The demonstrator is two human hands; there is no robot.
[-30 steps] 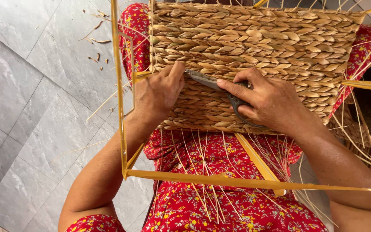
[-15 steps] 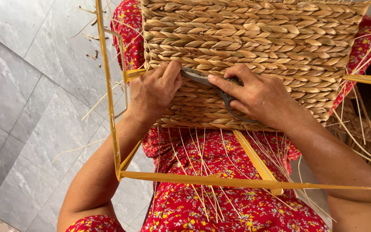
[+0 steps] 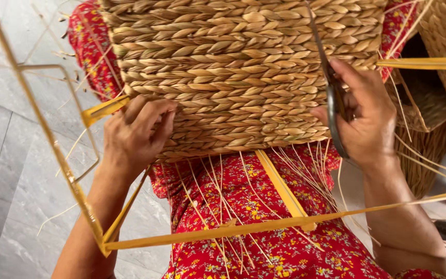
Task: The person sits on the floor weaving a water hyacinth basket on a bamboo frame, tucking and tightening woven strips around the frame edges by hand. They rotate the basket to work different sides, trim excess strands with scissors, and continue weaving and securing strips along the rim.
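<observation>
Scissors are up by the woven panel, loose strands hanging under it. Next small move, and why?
Probably bring the scissors in the right hand down to the loose strands below the woven panel and snip them near the bottom edge. The blades point upward, away from those ends, while the left hand already steadies the panel's lower left edge.

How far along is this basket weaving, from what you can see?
The upper part of the woven panel looks done: tight braided rows fill it. In hand: the left hand presses on the lowest rows, and the right hand holds scissors against the weave. Left: loose thin strands hang below, and the lower yellow frame is still bare.
</observation>
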